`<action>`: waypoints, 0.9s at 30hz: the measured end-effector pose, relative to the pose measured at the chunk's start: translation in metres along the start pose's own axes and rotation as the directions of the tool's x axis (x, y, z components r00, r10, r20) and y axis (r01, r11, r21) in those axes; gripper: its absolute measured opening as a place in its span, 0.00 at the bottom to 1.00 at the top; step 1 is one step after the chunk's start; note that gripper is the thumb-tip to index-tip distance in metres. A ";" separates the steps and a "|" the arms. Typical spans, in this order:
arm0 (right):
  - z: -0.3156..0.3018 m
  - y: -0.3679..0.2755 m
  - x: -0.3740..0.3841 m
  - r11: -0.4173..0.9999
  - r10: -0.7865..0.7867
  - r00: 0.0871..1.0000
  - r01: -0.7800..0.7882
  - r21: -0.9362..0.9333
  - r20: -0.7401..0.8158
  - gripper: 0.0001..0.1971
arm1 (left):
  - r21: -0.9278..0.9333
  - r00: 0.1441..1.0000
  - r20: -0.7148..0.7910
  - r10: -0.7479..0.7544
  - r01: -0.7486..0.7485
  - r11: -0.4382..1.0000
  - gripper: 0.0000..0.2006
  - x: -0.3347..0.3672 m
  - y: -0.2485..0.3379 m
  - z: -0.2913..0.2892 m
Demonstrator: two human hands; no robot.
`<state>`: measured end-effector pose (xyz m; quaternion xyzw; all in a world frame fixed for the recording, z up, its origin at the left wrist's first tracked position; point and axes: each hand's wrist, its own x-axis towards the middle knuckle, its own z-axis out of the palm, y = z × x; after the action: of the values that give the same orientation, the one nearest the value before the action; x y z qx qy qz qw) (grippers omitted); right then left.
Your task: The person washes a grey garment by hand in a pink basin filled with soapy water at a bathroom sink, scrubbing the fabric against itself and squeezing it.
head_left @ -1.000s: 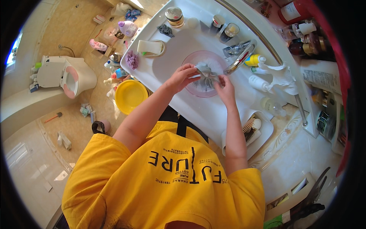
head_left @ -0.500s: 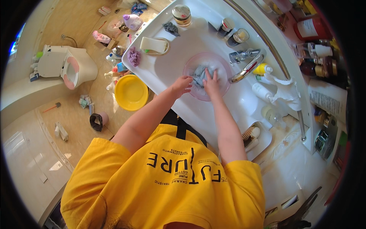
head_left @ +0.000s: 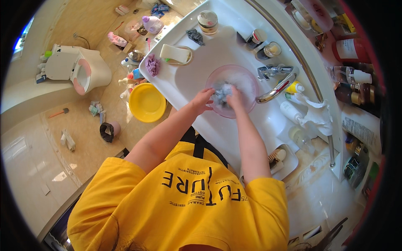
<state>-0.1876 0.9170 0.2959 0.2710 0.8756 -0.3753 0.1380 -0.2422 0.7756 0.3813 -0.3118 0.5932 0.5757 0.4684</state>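
Observation:
A translucent pink basin (head_left: 241, 112) of sudsy water sits in the white sink. In it lies a wet grey-blue cloth (head_left: 220, 97), bunched up among the foam. My right hand (head_left: 235, 99) is down in the basin, its fingers closed on the cloth and partly hidden by suds. At the basin's left rim is my left hand (head_left: 202, 101), fingers apart, the tips close to the cloth's left side. Whether those tips touch the cloth is hard to make out.
A chrome faucet (head_left: 276, 85) reaches toward the basin's right rim. A soap bar (head_left: 175, 53) on a dish, a purple scrunched cloth (head_left: 152, 65), a dark grey scrubber (head_left: 195, 37) and jars (head_left: 208, 22) stand along the sink. A yellow basin (head_left: 147, 103) is at the left.
My right hand's spread fingers have closed on the cloth, which is now bunched with more foam. My left hand stays at the rim. The whole view has shifted slightly.

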 end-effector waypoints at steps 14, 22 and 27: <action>-0.043 -0.126 -0.093 0.873 -0.343 0.838 0.451 0.185 -0.425 0.05 | -0.268 0.710 0.702 0.063 0.182 0.946 0.20 0.037 0.020 0.006; -0.046 -0.108 -0.069 0.916 -0.285 0.837 0.381 0.123 -0.466 0.07 | 0.031 0.514 0.628 0.584 -0.766 0.642 0.15 0.091 -0.020 0.005; -0.038 -0.064 -0.036 0.947 -0.189 0.907 0.270 0.175 -0.376 0.11 | -0.191 0.955 0.295 0.022 0.037 0.981 0.14 0.006 0.001 0.031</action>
<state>-0.1965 0.8949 0.3755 0.2425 0.8642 -0.4297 -0.0988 -0.2397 0.8070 0.3794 -0.2689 0.4562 0.6693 0.5211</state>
